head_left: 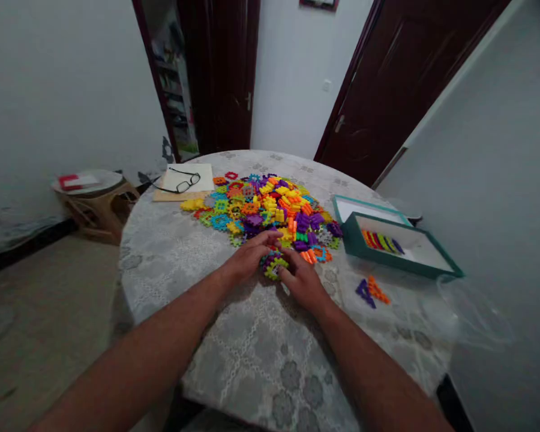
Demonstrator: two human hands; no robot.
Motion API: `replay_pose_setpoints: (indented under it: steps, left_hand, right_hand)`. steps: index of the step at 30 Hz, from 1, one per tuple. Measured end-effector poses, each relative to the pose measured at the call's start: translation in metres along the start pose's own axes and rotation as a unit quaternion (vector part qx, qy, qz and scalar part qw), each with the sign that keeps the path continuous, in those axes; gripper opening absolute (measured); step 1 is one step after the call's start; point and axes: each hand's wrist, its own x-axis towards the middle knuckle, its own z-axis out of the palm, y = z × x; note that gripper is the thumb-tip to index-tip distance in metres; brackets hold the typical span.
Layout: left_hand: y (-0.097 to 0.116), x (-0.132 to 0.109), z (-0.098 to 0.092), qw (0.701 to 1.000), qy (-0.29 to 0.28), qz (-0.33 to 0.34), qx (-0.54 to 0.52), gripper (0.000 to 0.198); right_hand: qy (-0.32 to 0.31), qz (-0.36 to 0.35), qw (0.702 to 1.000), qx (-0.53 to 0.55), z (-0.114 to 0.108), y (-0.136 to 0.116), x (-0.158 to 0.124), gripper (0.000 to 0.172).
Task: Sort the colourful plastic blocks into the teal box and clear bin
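Note:
Between both hands is a small block of joined interlocking plastic pieces (275, 267), with a lime-green toothed face and purple and blue showing at its side. My left hand (256, 252) is closed on its left and far side, some fingertips hidden. My right hand (300, 276) grips it from the right, thumb near the green face. Just beyond the hands spreads a heap of loose interlocking plastic pieces (252, 208) in yellow, orange, purple, green, blue and red. The nearest pieces of the heap lie close to my fingers.
At right stands an open green box (387, 259) holding a row of coloured pieces. Nearer lie a purple piece (366, 294), an orange piece (378, 290) and clear plastic (474, 315). Eyeglasses (184, 183) rest on paper (202, 172) at back left. The round table has a patterned cloth (234, 354).

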Motion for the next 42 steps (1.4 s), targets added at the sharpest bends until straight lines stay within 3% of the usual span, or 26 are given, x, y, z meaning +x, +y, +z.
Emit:
replay_pose_setpoints:
  steps: [4, 7, 11, 15, 18, 24, 31, 36, 42]
  left_hand:
    - [0.008, -0.001, -0.001, 0.998, 0.008, 0.007, 0.055, 0.047]
    - [0.013, -0.002, -0.001, 0.997, 0.012, -0.001, 0.074, 0.049]
    - [0.011, -0.003, 0.0, 0.992, -0.043, 0.016, 0.116, 0.055]
    - [0.004, -0.004, -0.002, 0.959, -0.027, 0.065, 0.275, 0.046]
    - [0.001, -0.003, -0.003, 0.943, -0.031, 0.091, 0.32, 0.045]
    - [0.004, -0.003, -0.003, 0.933, -0.079, 0.134, 0.324, 0.045]
    - [-0.001, -0.003, -0.004, 0.942, -0.046, 0.119, 0.311, 0.046]
    - [0.002, -0.003, -0.005, 0.953, -0.059, 0.083, 0.284, 0.044]
    - [0.004, -0.002, -0.006, 0.946, -0.071, 0.107, 0.297, 0.046]
  right_hand:
    - [-0.006, -0.003, 1.0, 0.008, -0.006, -0.006, 0.002, 0.04]
    - [0.044, 0.0, 0.999, -0.011, -0.009, -0.008, 0.003, 0.035]
    - [0.103, -0.017, 0.993, -0.062, -0.011, -0.009, 0.004, 0.04]
    - [0.096, -0.043, 0.989, -0.107, -0.01, -0.009, 0.006, 0.044]
    - [0.098, -0.045, 0.988, -0.11, -0.01, -0.007, 0.008, 0.044]
    - [0.092, -0.068, 0.988, -0.108, -0.01, -0.007, 0.01, 0.044]
    - [0.089, -0.064, 0.991, -0.083, -0.01, -0.014, 0.008, 0.044]
    - [0.082, -0.06, 0.99, -0.096, -0.011, -0.016, 0.007, 0.043]
    - [0.039, -0.036, 0.989, -0.139, -0.02, -0.02, 0.009, 0.036]
